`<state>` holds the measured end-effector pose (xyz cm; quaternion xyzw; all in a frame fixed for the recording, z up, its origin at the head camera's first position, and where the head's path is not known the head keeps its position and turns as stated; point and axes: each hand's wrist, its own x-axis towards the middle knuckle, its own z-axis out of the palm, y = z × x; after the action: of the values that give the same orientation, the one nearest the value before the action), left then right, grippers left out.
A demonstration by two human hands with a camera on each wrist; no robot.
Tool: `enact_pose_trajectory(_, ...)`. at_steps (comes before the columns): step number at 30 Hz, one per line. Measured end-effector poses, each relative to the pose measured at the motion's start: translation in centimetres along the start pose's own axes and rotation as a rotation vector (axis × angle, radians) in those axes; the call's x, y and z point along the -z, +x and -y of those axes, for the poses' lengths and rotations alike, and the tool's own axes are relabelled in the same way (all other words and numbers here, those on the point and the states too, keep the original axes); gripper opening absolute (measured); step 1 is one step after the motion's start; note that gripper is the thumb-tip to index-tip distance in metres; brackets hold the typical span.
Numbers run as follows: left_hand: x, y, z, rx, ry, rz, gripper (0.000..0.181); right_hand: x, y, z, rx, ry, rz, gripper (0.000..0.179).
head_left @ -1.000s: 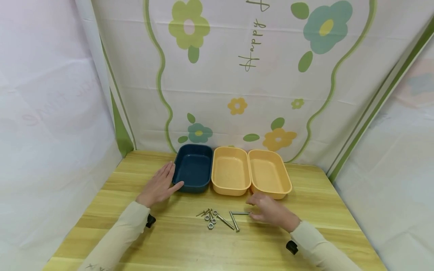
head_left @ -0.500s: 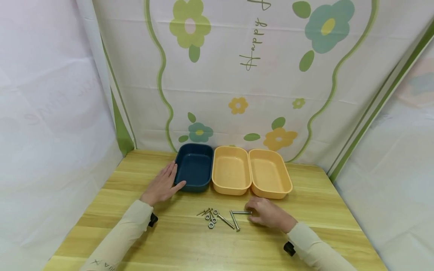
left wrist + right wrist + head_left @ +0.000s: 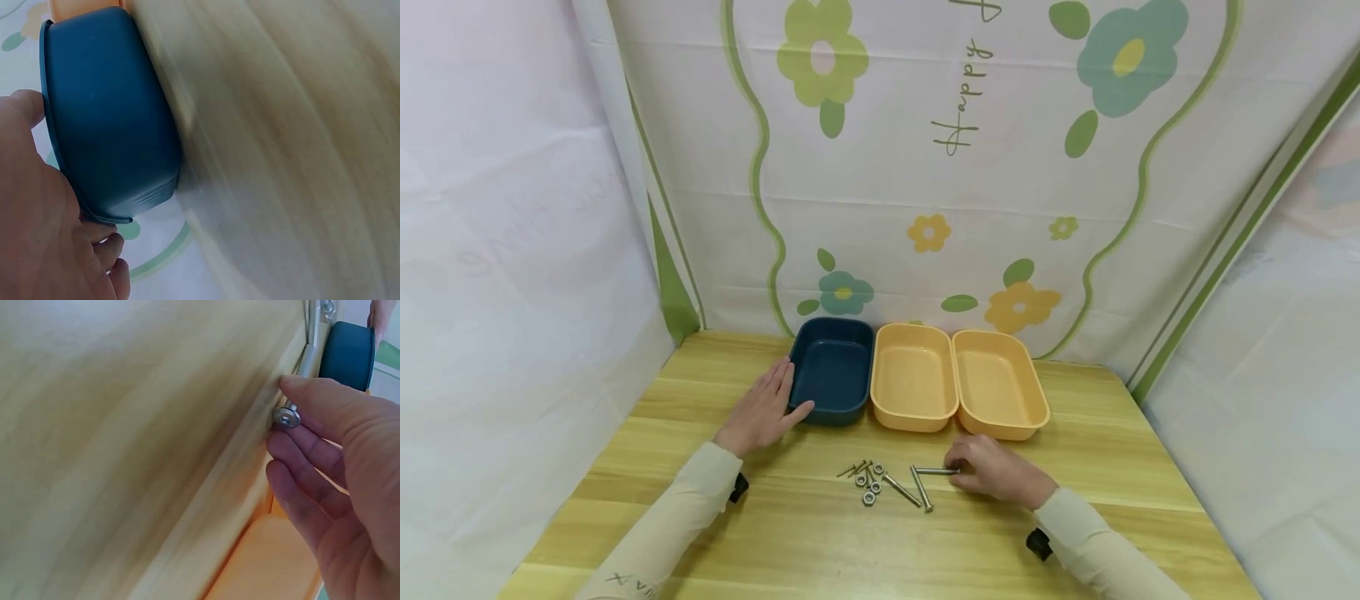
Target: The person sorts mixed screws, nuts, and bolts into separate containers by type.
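Observation:
My right hand is low over the wooden table, thumb and fingers pinching the head end of a silver bolt. The right wrist view shows the round bolt head between thumb and fingertips. Its shank points left, the far end meeting a second bolt. A third bolt lies beside that one. Fingers extended, my left hand rests along the left rim of a dark blue bin, its thumb at the front corner. The left wrist view shows the bin's outer wall.
Several nuts and small brass-coloured screws lie left of the bolts. Two yellow bins stand side by side to the right of the blue one, against a floral cloth backdrop. White cloth hangs at both sides.
My right fingers have closed in around the bolt's head end, with the hand drawn slightly left. The left hand stays at the blue bin, and the bolts lie much as before.

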<state>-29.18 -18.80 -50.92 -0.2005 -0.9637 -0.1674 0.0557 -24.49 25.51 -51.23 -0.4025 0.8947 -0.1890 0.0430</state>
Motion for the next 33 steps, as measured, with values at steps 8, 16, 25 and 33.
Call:
enact_pose_trajectory(8,-0.1,0.1,-0.1,-0.007,0.007,0.007,0.094,0.2,0.5,-0.3,0.0,0.006,0.028,0.005)
enact_pose_trajectory(16,0.2,0.1,-0.3,-0.006,0.0,0.009,0.091,0.3,0.7,-0.2,0.035,-0.033,0.033,0.009)
enact_pose_trajectory(25,0.5,0.1,-0.4,0.017,0.026,0.038,0.09,0.5,0.7,-0.4,0.036,-0.044,0.019,0.011)
enact_pose_trajectory(33,0.7,0.0,-0.6,0.011,0.013,0.031,0.09,1.2,0.8,-0.1,0.031,-0.074,-0.014,0.018)
